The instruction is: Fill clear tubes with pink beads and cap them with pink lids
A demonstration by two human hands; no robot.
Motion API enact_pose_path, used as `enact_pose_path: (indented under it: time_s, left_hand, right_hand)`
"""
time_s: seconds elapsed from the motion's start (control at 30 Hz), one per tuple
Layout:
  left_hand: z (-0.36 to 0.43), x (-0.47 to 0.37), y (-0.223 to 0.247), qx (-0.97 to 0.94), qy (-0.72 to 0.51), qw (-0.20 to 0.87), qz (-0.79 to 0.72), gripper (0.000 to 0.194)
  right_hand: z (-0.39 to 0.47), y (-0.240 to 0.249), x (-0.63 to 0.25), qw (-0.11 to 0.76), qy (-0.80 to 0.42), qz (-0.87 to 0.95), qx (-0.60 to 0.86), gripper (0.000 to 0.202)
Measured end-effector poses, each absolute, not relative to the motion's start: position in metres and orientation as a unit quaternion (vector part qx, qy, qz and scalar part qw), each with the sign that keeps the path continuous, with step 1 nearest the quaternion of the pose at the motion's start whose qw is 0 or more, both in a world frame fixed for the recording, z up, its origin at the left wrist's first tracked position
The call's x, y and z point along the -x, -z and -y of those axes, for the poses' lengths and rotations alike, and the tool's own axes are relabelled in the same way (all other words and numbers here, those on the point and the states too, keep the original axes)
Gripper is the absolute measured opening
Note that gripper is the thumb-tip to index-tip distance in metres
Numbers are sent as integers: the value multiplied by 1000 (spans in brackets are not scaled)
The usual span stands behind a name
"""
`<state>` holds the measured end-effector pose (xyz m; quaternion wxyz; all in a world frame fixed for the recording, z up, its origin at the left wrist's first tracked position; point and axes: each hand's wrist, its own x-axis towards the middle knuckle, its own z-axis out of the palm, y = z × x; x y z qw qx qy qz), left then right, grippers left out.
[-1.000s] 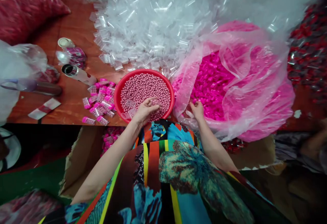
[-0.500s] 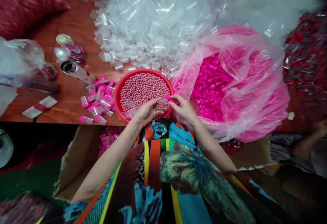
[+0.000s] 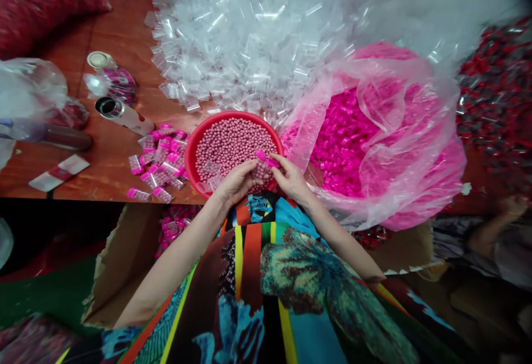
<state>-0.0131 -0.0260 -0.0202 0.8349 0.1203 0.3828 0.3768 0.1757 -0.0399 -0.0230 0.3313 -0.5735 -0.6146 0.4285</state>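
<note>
Over the near right part of a red bowl (image 3: 192,156) full of pink beads (image 3: 233,142), my two hands are close together. My left hand (image 3: 239,181) is closed on a small clear plastic container (image 3: 261,171) with pink beads inside. A bright pink cap (image 3: 260,154) shows at its upper end. My right hand (image 3: 292,178) pinches another pink cap (image 3: 272,163) right beside the container. Whether this second cap touches it, I cannot tell. Some clear empty containers (image 3: 213,173) lie on the beads at the bowl's left.
Behind the bowl rises a heap of clear containers (image 3: 249,37). To the right, an open plastic bag (image 3: 411,148) holds pink caps (image 3: 343,142). Several capped, filled containers (image 3: 160,162) lie left of the bowl, near a cup (image 3: 124,114). A cardboard box (image 3: 110,270) stands below the table edge.
My right hand has come slightly left and down, closer to the container. A pink cap now shows at the container's top, with a second one at my right fingertips.
</note>
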Motion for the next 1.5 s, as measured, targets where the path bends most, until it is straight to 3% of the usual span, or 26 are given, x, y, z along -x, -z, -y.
enact_pose_path:
  time_s: [0.3,0.6,1.07,1.23,1.5]
  left_hand:
    - [26,11,16,-138,-354,846,-375,15]
    - [28,9,18,-131,-338,849,-384,21]
    - [30,10,15,-126,-362,834,-397,12]
    - [30,8,16,-128,-372,831,-394,18]
    - [31,7,25,-130,-349,837,-402,21]
  right_hand:
    - [39,36,-178,376,-480,532,588,37]
    - [36,16,-177,406,-313,633,580,24]
    - [38,16,-172,411,-470,574,530,31]
    - [41,27,-172,392,-546,493,553,48]
    - [42,10,-172,371,-437,614,542,34]
